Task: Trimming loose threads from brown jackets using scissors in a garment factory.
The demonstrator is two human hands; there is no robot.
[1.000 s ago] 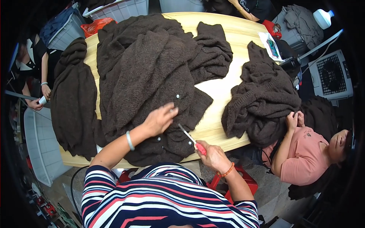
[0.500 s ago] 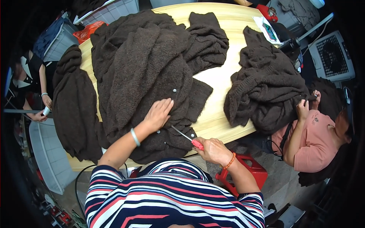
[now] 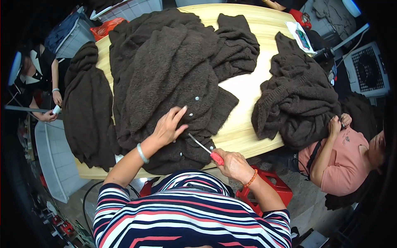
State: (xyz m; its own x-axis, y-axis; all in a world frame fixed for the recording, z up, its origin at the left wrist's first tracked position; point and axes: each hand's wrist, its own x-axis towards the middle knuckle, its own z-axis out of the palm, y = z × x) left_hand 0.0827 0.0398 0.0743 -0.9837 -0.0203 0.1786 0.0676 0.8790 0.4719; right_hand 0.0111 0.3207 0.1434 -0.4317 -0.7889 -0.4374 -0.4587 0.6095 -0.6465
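A dark brown knitted cardigan (image 3: 165, 70) lies heaped on the table, with several small shiny buttons (image 3: 197, 98) on its near part. My left hand (image 3: 168, 125) rests on the knit just below two of the buttons, its fingers spread and thumb apart, holding nothing. In my right hand (image 3: 235, 164), at the table's near edge, is a red-handled tool (image 3: 217, 158) with a thin metal shaft. The shaft points up and left over the cardigan, its tip close to my left thumb. Whether the tip touches the knit I cannot tell.
More brown knitwear lies at the left (image 3: 89, 111) and right (image 3: 300, 95) of the pale wooden table (image 3: 244, 95). At the right a person in pink (image 3: 343, 161) handles the knit; another person (image 3: 41, 82) sits at far left. A red stool (image 3: 266, 190) and white bin (image 3: 51, 157) stand below.
My left hand has drawn slightly toward me and opened its thumb and fingers wider, uncovering another button. My right hand still holds the tool. The whole view has shifted a little.
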